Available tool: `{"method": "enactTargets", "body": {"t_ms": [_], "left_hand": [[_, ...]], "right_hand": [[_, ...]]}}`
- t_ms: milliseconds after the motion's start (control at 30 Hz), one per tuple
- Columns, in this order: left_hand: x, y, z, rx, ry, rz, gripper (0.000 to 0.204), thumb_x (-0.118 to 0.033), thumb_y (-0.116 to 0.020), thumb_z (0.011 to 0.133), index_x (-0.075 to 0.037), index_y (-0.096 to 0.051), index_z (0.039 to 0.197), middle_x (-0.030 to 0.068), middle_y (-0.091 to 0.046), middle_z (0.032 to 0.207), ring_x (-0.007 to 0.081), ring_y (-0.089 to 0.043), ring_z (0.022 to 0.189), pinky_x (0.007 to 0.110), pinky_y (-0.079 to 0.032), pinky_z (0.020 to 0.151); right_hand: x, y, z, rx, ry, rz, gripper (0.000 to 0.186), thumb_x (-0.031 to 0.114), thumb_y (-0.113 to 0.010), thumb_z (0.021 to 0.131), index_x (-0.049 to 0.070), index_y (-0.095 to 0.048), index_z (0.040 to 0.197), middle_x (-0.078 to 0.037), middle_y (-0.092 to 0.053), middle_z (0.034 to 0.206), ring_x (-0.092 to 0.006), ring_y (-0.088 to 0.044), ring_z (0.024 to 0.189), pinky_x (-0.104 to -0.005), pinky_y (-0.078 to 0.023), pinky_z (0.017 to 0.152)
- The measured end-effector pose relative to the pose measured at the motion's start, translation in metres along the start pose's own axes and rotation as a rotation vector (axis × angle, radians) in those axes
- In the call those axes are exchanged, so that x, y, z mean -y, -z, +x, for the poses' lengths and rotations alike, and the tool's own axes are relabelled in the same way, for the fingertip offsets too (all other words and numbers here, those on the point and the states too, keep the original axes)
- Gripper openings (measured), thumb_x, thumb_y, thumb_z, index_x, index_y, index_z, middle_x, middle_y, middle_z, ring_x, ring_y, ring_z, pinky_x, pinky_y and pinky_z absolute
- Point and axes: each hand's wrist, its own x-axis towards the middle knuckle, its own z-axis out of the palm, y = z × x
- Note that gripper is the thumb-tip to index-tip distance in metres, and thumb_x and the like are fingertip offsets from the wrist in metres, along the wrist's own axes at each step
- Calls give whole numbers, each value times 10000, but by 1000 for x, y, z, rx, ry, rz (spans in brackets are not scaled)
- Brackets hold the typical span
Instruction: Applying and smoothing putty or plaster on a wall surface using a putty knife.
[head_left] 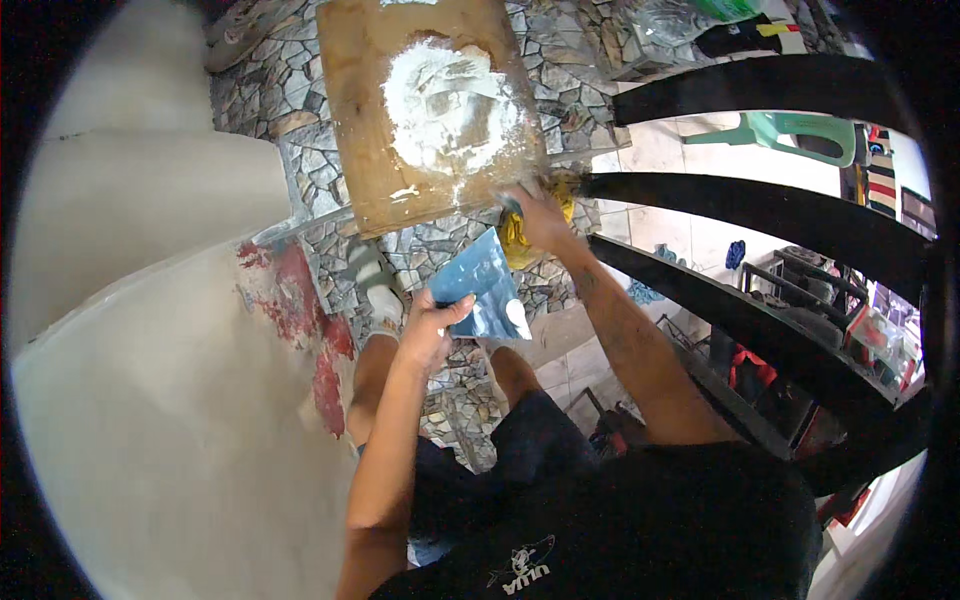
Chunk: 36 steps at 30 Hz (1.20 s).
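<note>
My left hand (432,328) grips the lower left edge of a flat blue sheet (478,288), thumb on top. White smears mark its face, and one corner has a white round patch. My right hand (541,218) reaches out to the near right corner of a wooden board (362,165). Its fingers are blurred and curl around a small greyish thing that I cannot make out. Just below that hand lies a crumpled yellow bag (516,240). White powder or paste (450,110) is spread thickly over the board.
Black slanted rails (750,205) run along the right, with a green plastic stool (770,135) beyond. A pale wall (170,400) with a peeling red patch (295,300) stands at the left. Stone-patterned steps (465,405) lie under my feet.
</note>
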Motion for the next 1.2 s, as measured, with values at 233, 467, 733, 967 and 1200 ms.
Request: {"method": "enactTargets", "body": {"t_ms": [233,467,733,967,1200], "left_hand": [[36,98,104,-6,40,276,264,-56,-659,674,-13,-569,919,12,-583,796,113,-518,684,244,-403,681],[28,99,147,-167,-89,22,243,-61,-636,696,-40,-548,921,24,-574,863,161,-527,750,284,-415,691],[21,99,148,-117,54,-142,275,-31,-655,684,-66,-529,926,39,-574,889,182,-544,791,324,-438,687],[21,100,149,-104,75,-187,286,-6,-619,698,-50,-520,964,35,-572,867,146,-547,766,304,-457,660],[33,98,144,-125,95,-348,247,13,-570,714,-63,-528,946,11,-557,844,145,-544,755,330,-463,676]], "right_hand": [[69,21,118,-247,369,-272,319,117,-446,753,157,-505,1064,-123,-466,1015,-325,-463,969,-462,-405,776],[75,0,141,-240,440,-368,377,41,-515,668,169,-529,1022,-92,-463,1019,-258,-483,956,-435,-368,785],[30,40,160,233,375,-265,390,78,-523,697,141,-495,1081,-145,-494,981,-328,-517,892,-432,-426,752],[59,27,187,-63,81,-397,371,34,-479,695,155,-535,1041,-100,-487,1021,-295,-492,955,-386,-421,787],[67,11,157,94,244,-462,397,10,-481,661,154,-544,1026,-89,-494,1007,-285,-483,972,-382,-416,791]]}}
